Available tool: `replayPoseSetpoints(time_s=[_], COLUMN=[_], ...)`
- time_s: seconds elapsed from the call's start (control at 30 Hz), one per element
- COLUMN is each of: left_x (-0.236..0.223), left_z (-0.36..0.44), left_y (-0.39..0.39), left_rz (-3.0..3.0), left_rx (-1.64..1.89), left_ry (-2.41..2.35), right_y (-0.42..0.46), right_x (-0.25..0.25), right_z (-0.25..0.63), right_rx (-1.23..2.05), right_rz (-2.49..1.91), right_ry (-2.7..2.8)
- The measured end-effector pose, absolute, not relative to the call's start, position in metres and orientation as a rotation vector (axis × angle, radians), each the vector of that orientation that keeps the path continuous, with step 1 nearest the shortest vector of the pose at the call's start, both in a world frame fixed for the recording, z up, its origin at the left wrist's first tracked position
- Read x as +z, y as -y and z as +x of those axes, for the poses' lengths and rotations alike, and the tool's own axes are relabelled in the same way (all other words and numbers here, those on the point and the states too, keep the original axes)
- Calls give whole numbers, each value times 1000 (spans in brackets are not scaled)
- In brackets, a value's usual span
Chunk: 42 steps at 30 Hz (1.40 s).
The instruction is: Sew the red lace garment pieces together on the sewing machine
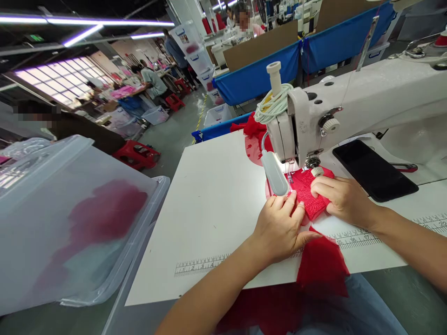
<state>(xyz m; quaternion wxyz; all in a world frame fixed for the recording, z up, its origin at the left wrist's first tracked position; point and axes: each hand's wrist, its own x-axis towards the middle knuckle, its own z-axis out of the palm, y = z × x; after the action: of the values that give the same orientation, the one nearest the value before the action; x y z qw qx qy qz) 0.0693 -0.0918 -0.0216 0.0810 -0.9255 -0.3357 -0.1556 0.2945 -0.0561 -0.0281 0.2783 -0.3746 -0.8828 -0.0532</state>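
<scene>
A piece of red lace fabric [312,197] lies beneath the needle area of a white sewing machine [356,102]. My left hand [281,223] rests flat at the fabric's left edge, its fingers stretched forward and the thumb out to the side. On the right, my right hand [340,197] has curled fingers gripping the fabric's right edge. A grey lamp head [275,173] lights the spot just beyond my left fingertips. Sheer red cloth [323,263] hangs over the table's front edge, below my hands. The exact needle point is hard to make out.
A black phone [375,170] lies at the machine's base, near a red-handled tool [405,167]. More red fabric [254,135] sits behind the lamp. Left of the white table [199,200] stands a translucent bin [70,223]. Other people work farther back.
</scene>
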Motion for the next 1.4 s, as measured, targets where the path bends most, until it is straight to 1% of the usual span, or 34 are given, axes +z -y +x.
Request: replayPoseSetpoints(time_s=[0.67,1.0,1.4], left_x=[-25,-25,-28], left_z=[71,73,73], left_y=[90,91,89], left_rz=[-2620,-2546,-2519], left_rx=[-360,-335,-307], left_ry=[1048,1070,1054], right_y=[54,55,50], right_x=[-26,-25,-28], right_z=[289,287,287], right_rx=[-143,-61,3], right_rz=[-1047,-1141,-1066], right_ry=[2311,2292,2244])
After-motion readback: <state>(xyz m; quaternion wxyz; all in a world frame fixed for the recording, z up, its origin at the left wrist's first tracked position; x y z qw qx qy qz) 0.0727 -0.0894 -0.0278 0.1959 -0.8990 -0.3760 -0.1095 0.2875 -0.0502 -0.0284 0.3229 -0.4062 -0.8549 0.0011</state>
